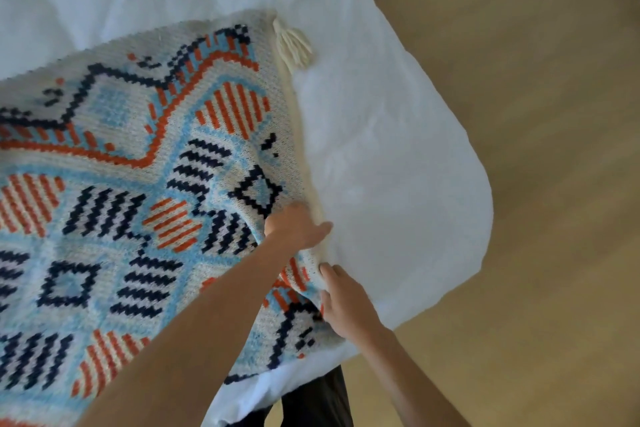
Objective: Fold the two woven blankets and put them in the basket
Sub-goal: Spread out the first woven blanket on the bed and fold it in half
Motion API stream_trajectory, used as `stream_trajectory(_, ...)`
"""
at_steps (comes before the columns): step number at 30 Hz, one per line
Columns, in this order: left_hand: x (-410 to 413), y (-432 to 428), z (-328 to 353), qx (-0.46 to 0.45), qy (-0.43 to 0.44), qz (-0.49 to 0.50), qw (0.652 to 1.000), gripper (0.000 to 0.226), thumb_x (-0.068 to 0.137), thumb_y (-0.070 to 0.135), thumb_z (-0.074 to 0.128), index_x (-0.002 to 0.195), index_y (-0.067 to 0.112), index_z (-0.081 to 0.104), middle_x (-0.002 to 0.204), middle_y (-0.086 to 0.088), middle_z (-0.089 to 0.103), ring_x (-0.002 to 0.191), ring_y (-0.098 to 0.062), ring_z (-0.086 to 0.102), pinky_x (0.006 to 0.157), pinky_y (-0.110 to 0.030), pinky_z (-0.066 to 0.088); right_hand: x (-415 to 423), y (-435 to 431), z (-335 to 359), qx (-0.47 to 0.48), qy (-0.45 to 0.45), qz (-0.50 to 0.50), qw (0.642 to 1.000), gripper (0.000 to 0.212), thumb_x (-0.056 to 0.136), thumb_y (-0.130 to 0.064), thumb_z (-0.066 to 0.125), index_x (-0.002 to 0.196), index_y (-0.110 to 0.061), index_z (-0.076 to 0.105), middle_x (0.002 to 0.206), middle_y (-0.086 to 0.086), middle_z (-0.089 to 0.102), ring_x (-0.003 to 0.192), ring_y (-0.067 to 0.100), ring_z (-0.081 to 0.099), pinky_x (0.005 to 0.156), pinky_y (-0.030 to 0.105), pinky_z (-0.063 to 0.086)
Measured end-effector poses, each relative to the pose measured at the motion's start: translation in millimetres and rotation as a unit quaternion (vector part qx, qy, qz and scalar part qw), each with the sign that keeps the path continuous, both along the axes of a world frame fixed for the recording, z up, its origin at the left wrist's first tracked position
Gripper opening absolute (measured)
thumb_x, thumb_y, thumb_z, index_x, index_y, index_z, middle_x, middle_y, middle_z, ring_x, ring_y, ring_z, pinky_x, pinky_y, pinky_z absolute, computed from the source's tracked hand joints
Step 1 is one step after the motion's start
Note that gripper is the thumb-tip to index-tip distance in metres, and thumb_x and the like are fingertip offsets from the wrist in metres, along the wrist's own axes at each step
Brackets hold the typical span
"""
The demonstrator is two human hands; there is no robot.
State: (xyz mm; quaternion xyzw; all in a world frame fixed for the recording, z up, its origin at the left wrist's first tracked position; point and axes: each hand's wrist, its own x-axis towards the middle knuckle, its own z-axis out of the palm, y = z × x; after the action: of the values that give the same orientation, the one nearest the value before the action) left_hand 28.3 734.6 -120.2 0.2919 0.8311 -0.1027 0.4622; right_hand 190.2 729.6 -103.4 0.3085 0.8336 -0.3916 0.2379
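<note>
Gripping the cream side edge of the woven blanket [138, 184], the left hand [298, 225] curls its fingers over the border, while the right hand [346, 302] pinches the same edge just nearer the body. The blanket, patterned in pale blue, orange and navy, lies spread on a white sheet [398, 166], with a cream tassel [292, 43] at its far corner. Tan floor [554, 114] shows beyond the sheet's edge.

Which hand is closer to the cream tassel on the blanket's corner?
Left. The left hand grips the woven blanket edge below the tassel; the right hand holds that edge farther down.
</note>
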Motion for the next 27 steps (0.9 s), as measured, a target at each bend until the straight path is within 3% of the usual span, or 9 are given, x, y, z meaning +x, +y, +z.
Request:
stream_trajectory(4, 6.9, -6.3, -4.7, 0.03, -0.003, 0.072, 0.997, 0.049, 0.091, 0.014, 0.044, 0.14, 0.014, 0.034, 0.124, -0.011, 0.057, 0.101, -0.028, 0.061, 0.075, -0.035, 0.053, 4.4, -0.5, 0.9, 0.056, 0.028, -0.029, 0.998, 0.028, 0.098, -0.016, 0.042, 0.125, -0.018, 0.046, 0.095, 0.002, 0.056, 0.066, 0.02, 0.058, 0.056, 0.026, 0.044)
stream_trajectory(7, -3.4, 8.4, 4.8, 0.152, -0.033, 0.189, 0.97, 0.044, 0.096, 0.008, 0.039, 0.139, 0.009, 0.032, 0.114, -0.014, 0.057, 0.068, -0.014, 0.056, 0.053, -0.023, 0.044, 6.9, 23.3, 4.0, 0.114, -0.012, -0.101, 0.988, 0.034, 0.099, -0.039, 0.032, 0.106, -0.013, 0.053, 0.082, -0.003, 0.057, 0.063, 0.013, 0.06, 0.052, 0.022, 0.048)
stream_trajectory(9, -9.3, 29.8, 18.1, 0.245, -0.033, 0.199, 0.948, 0.044, 0.098, 0.007, 0.033, 0.14, 0.002, 0.024, 0.093, -0.013, 0.058, 0.057, -0.01, 0.045, 0.047, -0.022, 0.037, 11.6, 44.0, 7.7, 0.15, -0.018, -0.168, 0.974, 0.043, 0.096, -0.049, 0.034, 0.092, -0.01, 0.051, 0.08, 0.0, 0.056, 0.066, 0.018, 0.06, 0.053, 0.03, 0.046)
stream_trajectory(11, -13.7, 50.9, 31.5, 0.321, -0.023, 0.217, 0.922, 0.04, 0.099, 0.008, 0.032, 0.138, 0.001, 0.025, 0.072, -0.003, 0.048, 0.052, -0.011, 0.042, 0.042, -0.022, 0.031, 22.0, 70.6, 12.4, 0.204, -0.016, -0.262, 0.943, 0.043, 0.094, -0.051, 0.041, 0.086, -0.009, 0.048, 0.082, 0.007, 0.055, 0.077, 0.03, 0.059, 0.062, 0.031, 0.038)
stream_trajectory(15, -16.1, 59.3, 31.1, 0.354, -0.059, 0.257, 0.897, 0.027, 0.101, 0.013, 0.034, 0.126, 0.004, 0.032, 0.074, -0.003, 0.049, 0.053, -0.013, 0.044, 0.038, -0.019, 0.031, 49.6, 114.1, 20.2, 0.253, -0.028, -0.42, 0.871, 0.046, 0.091, -0.051, 0.048, 0.1, -0.006, 0.048, 0.101, 0.013, 0.053, 0.079, 0.032, 0.056, 0.066, 0.033, 0.038)
stream_trajectory(17, -9.8, 49.1, 20.0, 0.321, -0.081, 0.21, 0.92, 0.024, 0.1, 0.017, 0.036, 0.122, 0.008, 0.035, 0.09, -0.007, 0.054, 0.066, -0.016, 0.052, 0.045, -0.02, 0.037, 58.5, 115.8, 14.1, 0.253, -0.034, -0.418, 0.872, 0.043, 0.09, -0.044, 0.053, 0.109, -0.007, 0.047, 0.111, 0.015, 0.048, 0.086, 0.034, 0.056, 0.068, 0.035, 0.041)
stream_trajectory(20, 2.9, 35.4, 4.6, 0.276, -0.089, 0.134, 0.947, 0.029, 0.094, 0.011, 0.042, 0.123, 0.011, 0.041, 0.118, -0.008, 0.046, 0.098, -0.02, 0.054, 0.08, -0.033, 0.052, 60.9, 103.6, -4.1, 0.183, -0.029, -0.316, 0.93, 0.041, 0.088, -0.029, 0.057, 0.124, -0.011, 0.049, 0.121, 0.014, 0.047, 0.112, 0.031, 0.047, 0.086, 0.034, 0.04)
stream_trajectory(22, 11.2, 29.7, -0.4, 0.254, -0.063, 0.088, 0.961, 0.033, 0.091, 0.007, 0.044, 0.124, 0.011, 0.043, 0.126, -0.009, 0.041, 0.11, -0.023, 0.049, 0.096, -0.04, 0.047, 58.6, 94.3, -14.2, 0.146, -0.051, -0.254, 0.955, 0.05, 0.083, -0.021, 0.059, 0.131, -0.017, 0.045, 0.13, 0.008, 0.041, 0.124, 0.027, 0.035, 0.098, 0.035, 0.034)
stream_trajectory(27, 32.3, 14.8, -5.9, 0.192, -0.114, 0.034, 0.974, 0.049, 0.091, 0.006, 0.049, 0.134, 0.016, 0.029, 0.106, -0.009, 0.056, 0.087, -0.021, 0.059, 0.074, -0.03, 0.052, 48.5, 80.7, -18.2, 0.241, -0.055, -0.158, 0.956, 0.021, 0.073, -0.015, 0.07, 0.092, -0.01, 0.064, 0.118, 0.005, 0.052, 0.122, 0.033, 0.038, 0.095, 0.046, 0.035)
